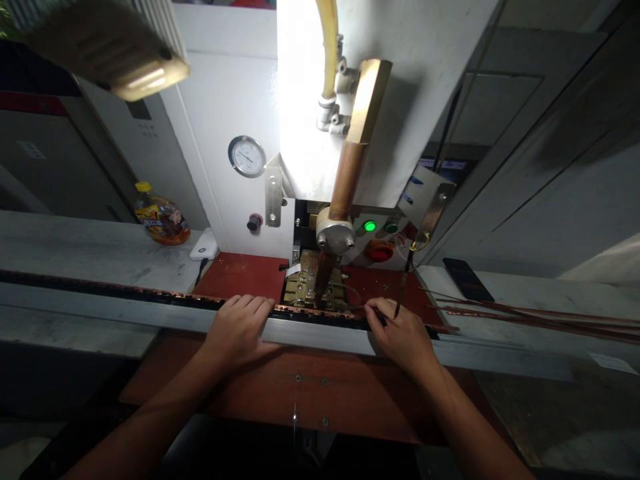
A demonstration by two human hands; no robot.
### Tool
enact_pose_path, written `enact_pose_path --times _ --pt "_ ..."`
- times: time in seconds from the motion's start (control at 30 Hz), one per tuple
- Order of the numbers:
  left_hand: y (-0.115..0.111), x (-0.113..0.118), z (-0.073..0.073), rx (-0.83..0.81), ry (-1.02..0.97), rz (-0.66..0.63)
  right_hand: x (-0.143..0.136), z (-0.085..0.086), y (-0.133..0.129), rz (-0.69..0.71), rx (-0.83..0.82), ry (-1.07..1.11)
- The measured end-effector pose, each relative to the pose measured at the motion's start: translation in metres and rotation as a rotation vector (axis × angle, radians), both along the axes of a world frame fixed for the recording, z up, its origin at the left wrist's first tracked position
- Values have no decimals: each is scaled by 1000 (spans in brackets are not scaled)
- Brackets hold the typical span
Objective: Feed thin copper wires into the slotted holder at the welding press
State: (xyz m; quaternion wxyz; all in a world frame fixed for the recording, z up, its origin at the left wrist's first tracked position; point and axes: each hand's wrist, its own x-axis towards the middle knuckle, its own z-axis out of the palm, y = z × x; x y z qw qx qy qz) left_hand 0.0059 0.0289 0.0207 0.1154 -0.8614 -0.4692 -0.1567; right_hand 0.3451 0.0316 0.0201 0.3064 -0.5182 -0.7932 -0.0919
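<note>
A large white machine (225,87) fills the middle of a dim workroom, with grey cabinets on either side. A pale grey desk (100,247) stretches left and right of it, and a red-brown board (240,273) covers the part in front. Across the full width, in front of the machine, lies a long silver rail (320,337) with a dark, copper-edged strip (295,311) along its top. A lit lamp (115,60) hangs at upper left. From the machine, a copper rod (345,180) slants down to a brass block (303,283) just behind the rail. Thin copper bars (530,320) lie on the right, near a black phone (467,280); a yellow-capped bottle (163,217) stands on the left. A round gauge (247,157) and a glowing green button (369,226) show on the machine.

The left hand (240,333) grips the rail, fingers together and bent over its top, thumb along the near side. The right hand (403,333) rests on the rail farther right, fingers curled, thumb and forefinger close together; whether they pinch anything cannot be told.
</note>
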Motion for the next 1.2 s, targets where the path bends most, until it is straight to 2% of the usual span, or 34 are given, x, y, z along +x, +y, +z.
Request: enact_pose_path --times 1.2 --pt "2 2 3 -16 -7 -5 -1 1 4 2 -12 -3"
